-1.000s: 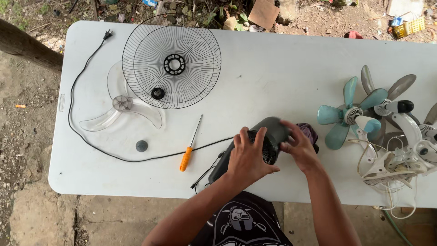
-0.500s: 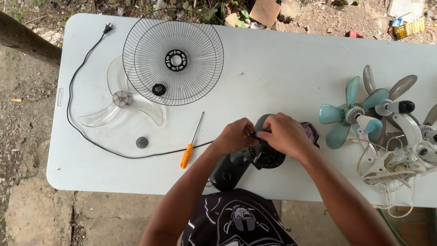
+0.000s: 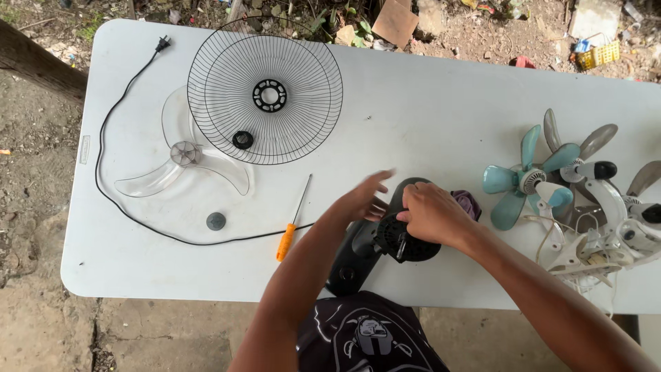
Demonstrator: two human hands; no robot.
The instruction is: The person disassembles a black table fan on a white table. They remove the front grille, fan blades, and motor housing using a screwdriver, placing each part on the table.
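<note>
Black fan motor (image 3: 403,238) lies at the table's (image 3: 441,103) near edge, the right hand (image 3: 434,215) clamped on it, while the left hand (image 3: 365,201) has just let go, fingers spread.

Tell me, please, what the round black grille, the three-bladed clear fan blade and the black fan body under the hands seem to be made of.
Round black wire grille: thin metal wire, likely dark-coated; fine spokes and rings.
Clear fan blade: transparent plastic; the white table shows through.
Black fan motor body: looks like matte moulded plastic, held by the right hand; the left hand is blurred.
</note>
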